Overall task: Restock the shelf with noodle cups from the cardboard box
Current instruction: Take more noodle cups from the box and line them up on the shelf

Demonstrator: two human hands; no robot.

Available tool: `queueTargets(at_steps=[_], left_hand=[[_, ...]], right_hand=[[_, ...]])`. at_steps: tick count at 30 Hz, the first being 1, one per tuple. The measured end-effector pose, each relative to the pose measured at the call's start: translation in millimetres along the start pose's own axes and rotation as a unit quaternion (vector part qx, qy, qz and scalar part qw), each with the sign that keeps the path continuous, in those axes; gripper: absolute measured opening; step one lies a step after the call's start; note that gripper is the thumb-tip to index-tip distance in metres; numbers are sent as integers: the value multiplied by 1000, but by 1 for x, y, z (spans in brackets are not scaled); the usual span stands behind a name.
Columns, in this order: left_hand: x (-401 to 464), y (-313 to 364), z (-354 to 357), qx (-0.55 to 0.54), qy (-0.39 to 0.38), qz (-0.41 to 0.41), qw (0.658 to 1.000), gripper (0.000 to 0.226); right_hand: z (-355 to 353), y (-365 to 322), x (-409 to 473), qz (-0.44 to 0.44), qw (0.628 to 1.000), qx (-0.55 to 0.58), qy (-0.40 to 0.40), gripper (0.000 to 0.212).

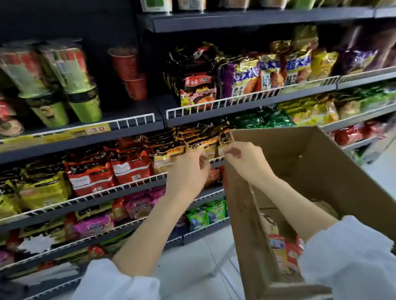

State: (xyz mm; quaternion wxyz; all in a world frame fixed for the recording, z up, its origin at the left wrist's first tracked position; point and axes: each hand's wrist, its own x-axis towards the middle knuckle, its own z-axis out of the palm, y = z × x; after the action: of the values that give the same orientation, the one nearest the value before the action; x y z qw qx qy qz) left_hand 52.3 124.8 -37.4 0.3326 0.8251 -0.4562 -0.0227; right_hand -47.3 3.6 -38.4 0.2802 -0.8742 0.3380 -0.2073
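The open cardboard box [310, 165] fills the right side, tilted toward the shelves. Inside it, near the bottom, lie red and yellow noodle packs [282, 249]. My right hand [244, 163] reaches across the box, its fingers curled over the rim of the left wall near the far corner. My left hand [189, 171] is just left of that corner with fingers curled; blur hides whether it holds anything. Green noodle cups [83, 106] and red noodle cups [129, 72] stand stacked on the upper-left shelf [74, 141].
Dark shelves with white wire rails [247, 98] hold many bagged noodle packs [197, 84] at several levels. More cups stand on the top shelf [253, 17]. A pale tiled floor [195, 262] lies below. A metal frame [221, 263] stands by the box.
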Motion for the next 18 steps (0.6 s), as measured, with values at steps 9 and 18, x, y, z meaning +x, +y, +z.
queueTargets(at_steps=[9, 18], left_hand=[[25, 106, 136, 21, -143, 17, 989, 20], [19, 118, 275, 149, -349, -151, 913, 41]], right_hand=[[-69, 174, -22, 155, 983, -64, -75, 33], [-39, 300, -8, 163, 901, -224, -334, 47]])
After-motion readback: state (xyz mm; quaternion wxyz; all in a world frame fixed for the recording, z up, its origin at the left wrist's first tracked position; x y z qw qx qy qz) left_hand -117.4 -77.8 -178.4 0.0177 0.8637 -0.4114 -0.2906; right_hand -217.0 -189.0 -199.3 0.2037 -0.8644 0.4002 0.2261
